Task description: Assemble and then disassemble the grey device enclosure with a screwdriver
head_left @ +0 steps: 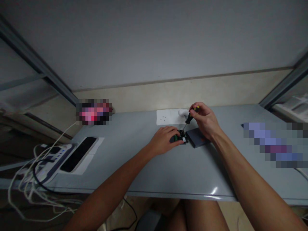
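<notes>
Right hand (204, 120) grips screwdriver (189, 118), left hand (165, 139) pins circuit board (180, 138) on grey table (144, 166).

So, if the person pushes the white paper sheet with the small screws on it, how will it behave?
The white paper sheet lies flat and looks thin, so it is probably floppy and very light. It would likely slide easily on the smooth grey table. The small screws lie loose on it and may roll or scatter.

Right hand (204, 120) tips screwdriver (189, 119) into circuit board (179, 138) under left hand (163, 139).
</notes>
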Demonstrator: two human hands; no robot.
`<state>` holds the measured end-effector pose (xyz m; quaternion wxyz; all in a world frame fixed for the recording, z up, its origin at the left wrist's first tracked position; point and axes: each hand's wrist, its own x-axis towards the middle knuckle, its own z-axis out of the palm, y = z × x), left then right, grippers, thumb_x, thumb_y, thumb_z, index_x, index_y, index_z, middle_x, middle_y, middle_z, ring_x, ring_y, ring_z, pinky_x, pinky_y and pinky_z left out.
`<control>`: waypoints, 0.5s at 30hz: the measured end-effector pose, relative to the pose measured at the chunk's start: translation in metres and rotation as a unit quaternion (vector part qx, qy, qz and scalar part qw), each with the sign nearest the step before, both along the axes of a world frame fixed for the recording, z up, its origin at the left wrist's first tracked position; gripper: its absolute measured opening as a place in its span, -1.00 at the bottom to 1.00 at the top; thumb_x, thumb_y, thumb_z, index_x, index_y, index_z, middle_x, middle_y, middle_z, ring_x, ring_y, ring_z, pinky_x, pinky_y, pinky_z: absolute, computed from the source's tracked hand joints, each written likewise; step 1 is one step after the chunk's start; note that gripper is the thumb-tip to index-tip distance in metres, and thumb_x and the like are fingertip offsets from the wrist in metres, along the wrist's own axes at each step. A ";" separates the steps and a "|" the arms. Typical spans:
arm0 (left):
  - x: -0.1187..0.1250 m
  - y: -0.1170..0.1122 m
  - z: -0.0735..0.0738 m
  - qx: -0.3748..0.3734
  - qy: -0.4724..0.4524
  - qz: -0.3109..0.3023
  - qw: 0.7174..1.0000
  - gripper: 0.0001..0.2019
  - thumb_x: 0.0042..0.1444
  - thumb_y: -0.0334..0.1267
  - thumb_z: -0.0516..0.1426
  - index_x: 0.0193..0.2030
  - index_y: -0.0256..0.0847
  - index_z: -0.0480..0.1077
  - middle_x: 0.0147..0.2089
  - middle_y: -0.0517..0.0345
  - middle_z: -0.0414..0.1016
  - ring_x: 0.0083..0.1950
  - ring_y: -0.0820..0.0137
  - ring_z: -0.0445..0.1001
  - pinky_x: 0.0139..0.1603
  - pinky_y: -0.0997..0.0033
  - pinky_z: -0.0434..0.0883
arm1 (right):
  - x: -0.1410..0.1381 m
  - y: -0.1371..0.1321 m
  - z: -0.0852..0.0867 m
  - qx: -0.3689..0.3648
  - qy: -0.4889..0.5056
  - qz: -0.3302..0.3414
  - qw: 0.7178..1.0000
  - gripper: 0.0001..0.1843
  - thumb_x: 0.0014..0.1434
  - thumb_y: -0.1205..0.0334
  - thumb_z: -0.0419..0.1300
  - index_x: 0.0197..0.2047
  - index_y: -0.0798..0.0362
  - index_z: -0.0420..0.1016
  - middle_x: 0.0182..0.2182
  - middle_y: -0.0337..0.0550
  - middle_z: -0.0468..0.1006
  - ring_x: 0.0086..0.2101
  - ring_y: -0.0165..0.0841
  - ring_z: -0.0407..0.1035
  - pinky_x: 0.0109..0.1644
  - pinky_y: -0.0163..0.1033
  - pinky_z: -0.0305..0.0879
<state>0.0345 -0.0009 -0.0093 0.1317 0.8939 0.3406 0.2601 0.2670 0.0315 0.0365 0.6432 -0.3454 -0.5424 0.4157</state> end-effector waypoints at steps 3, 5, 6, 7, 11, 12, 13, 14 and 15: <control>0.000 0.000 0.000 0.000 0.000 -0.003 1.000 -0.73 0.40 0.04 0.34 0.02 -0.09 0.58 0.20 0.03 0.67 0.26 0.12 0.60 0.33 0.04 0.47 | 0.003 0.001 0.000 -0.004 0.003 0.012 1.000 -0.66 0.07 0.06 0.55 -0.13 -0.17 0.57 -0.18 -0.22 0.59 -0.11 -0.23 0.49 0.04 -0.07 0.46; 0.000 0.000 0.000 0.001 0.002 -0.005 1.000 -0.74 0.40 0.02 0.35 0.03 -0.09 0.57 0.19 0.04 0.67 0.26 0.13 0.61 0.32 0.05 0.47 | 0.003 0.000 0.002 -0.017 0.016 0.026 0.999 -0.59 0.08 0.04 0.55 -0.03 -0.20 0.58 -0.14 -0.22 0.61 -0.09 -0.22 0.52 0.07 -0.06 0.46; 0.000 0.000 0.000 0.001 0.003 -0.005 1.000 -0.74 0.40 0.02 0.35 0.03 -0.09 0.57 0.19 0.05 0.67 0.26 0.13 0.61 0.33 0.06 0.47 | 0.003 -0.002 0.004 -0.023 0.020 0.035 0.999 -0.58 0.09 0.02 0.55 -0.02 -0.21 0.58 -0.14 -0.22 0.61 -0.09 -0.22 0.53 0.08 -0.05 0.46; 0.000 0.000 0.000 0.001 0.004 -0.005 1.000 -0.74 0.40 0.01 0.35 0.02 -0.09 0.57 0.19 0.05 0.67 0.26 0.13 0.61 0.33 0.05 0.46 | 0.002 -0.003 0.005 -0.026 0.022 0.044 0.998 -0.60 0.12 -0.02 0.53 -0.02 -0.20 0.57 -0.14 -0.22 0.62 -0.10 -0.22 0.54 0.10 -0.04 0.47; 0.001 0.000 0.001 0.001 0.005 -0.003 1.000 -0.74 0.40 0.02 0.35 0.02 -0.10 0.57 0.20 0.03 0.67 0.26 0.12 0.61 0.34 0.04 0.46 | -0.001 -0.009 0.009 -0.028 0.014 0.056 0.998 -0.68 0.26 -0.19 0.40 -0.16 -0.16 0.53 -0.01 -0.15 0.64 -0.06 -0.20 0.54 0.10 -0.01 0.50; 0.001 0.000 0.001 0.001 0.006 -0.005 1.000 -0.74 0.41 0.02 0.34 0.02 -0.10 0.57 0.19 0.03 0.67 0.26 0.13 0.61 0.34 0.04 0.46 | -0.001 -0.009 0.009 -0.022 0.012 0.045 0.999 -0.68 0.25 -0.17 0.42 -0.19 -0.15 0.52 0.03 -0.16 0.63 -0.05 -0.21 0.53 0.08 -0.02 0.50; 0.001 0.000 0.001 0.001 0.006 -0.006 1.000 -0.74 0.42 0.03 0.33 0.02 -0.10 0.57 0.19 0.03 0.67 0.26 0.13 0.61 0.33 0.05 0.46 | -0.001 -0.009 0.008 -0.014 0.010 0.033 0.999 -0.68 0.21 -0.13 0.47 -0.22 -0.14 0.51 0.02 -0.18 0.63 -0.06 -0.22 0.51 0.07 -0.05 0.50; 0.001 0.000 0.001 0.002 0.006 -0.006 1.000 -0.74 0.43 0.03 0.32 0.02 -0.10 0.57 0.18 0.03 0.67 0.25 0.13 0.61 0.33 0.05 0.46 | -0.001 -0.008 0.007 -0.008 0.009 0.023 1.000 -0.68 0.15 -0.06 0.52 -0.25 -0.14 0.51 -0.02 -0.20 0.62 -0.08 -0.24 0.50 0.05 -0.07 0.50; 0.001 0.000 0.001 0.003 0.006 -0.006 1.000 -0.74 0.43 0.03 0.31 0.02 -0.10 0.57 0.17 0.03 0.67 0.25 0.13 0.61 0.32 0.05 0.46 | -0.001 -0.007 0.006 -0.005 0.010 0.018 1.000 -0.68 0.10 0.01 0.56 -0.26 -0.14 0.52 -0.09 -0.22 0.61 -0.11 -0.25 0.48 0.03 -0.09 0.49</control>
